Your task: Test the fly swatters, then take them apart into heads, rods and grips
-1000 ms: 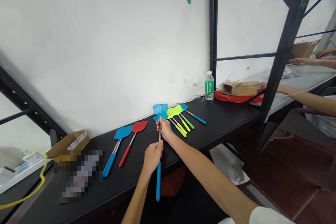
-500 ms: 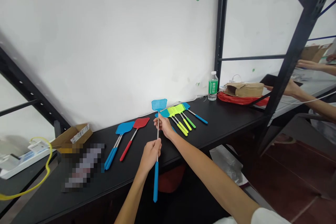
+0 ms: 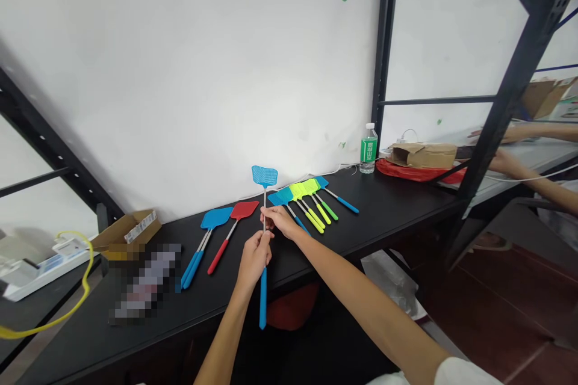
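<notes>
A blue fly swatter [image 3: 262,301] stands upright before me, its meshed head at the top and its long grip hanging past the table's front edge. My left hand [image 3: 255,255] is closed around its metal rod just above the grip. Higher on the same rod, my right hand [image 3: 276,220] is closed with its fingertips round it. To the right lie several overlapping swatters, among them a yellow fly swatter [image 3: 311,216] and a blue fly swatter [image 3: 345,203]. On the left rest a red fly swatter [image 3: 219,255] and two blue fly swatters [image 3: 194,267] side by side.
The black table [image 3: 361,216] runs along a white wall. A water bottle [image 3: 368,149] and a cardboard box [image 3: 422,155] on a red bag stand at the right. An opened carton [image 3: 121,234] and a power strip [image 3: 45,271] are at the left. Another person's arms show far right.
The held swatter has shifted slightly left and up with both hands. My hands have come closer together on the rod. At far right, the other person's hands have moved.
</notes>
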A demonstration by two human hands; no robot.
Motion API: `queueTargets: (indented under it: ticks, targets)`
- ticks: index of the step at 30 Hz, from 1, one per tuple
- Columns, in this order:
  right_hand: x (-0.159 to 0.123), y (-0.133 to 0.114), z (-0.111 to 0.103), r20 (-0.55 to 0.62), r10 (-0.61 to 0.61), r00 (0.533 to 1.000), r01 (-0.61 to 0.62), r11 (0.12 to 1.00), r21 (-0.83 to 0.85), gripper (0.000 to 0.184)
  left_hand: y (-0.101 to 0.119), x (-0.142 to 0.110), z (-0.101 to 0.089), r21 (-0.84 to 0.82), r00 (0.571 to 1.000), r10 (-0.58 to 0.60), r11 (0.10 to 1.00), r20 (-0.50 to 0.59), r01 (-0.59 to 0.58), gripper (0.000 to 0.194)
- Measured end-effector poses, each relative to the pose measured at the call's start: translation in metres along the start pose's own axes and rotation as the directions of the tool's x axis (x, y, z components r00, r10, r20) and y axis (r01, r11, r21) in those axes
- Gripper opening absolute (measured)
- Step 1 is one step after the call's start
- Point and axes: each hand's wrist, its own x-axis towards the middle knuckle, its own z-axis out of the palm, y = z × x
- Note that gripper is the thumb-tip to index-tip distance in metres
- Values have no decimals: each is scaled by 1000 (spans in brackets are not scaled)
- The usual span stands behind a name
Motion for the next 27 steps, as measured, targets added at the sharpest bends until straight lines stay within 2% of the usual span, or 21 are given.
queueTargets:
  ticks: [5, 15, 22, 27]
  targets:
    - [1, 3, -1, -38, -7, 999, 8, 1000, 18, 48, 1, 0, 0, -41, 1000, 2, 999, 7, -2, 40]
    - [4, 6, 1, -167, 1, 986, 6, 999, 44, 48, 0, 2, 3, 22, 1000, 7, 1000, 9, -7, 46]
    - [6, 1, 1, -312, 28, 950, 25, 986, 164, 45, 8, -6, 5, 71, 998, -18, 997, 56, 14, 47]
    - [9, 1, -1, -362, 66, 930, 33, 965, 261, 45, 16, -11, 8, 144, 996, -35, 989, 79, 23, 48]
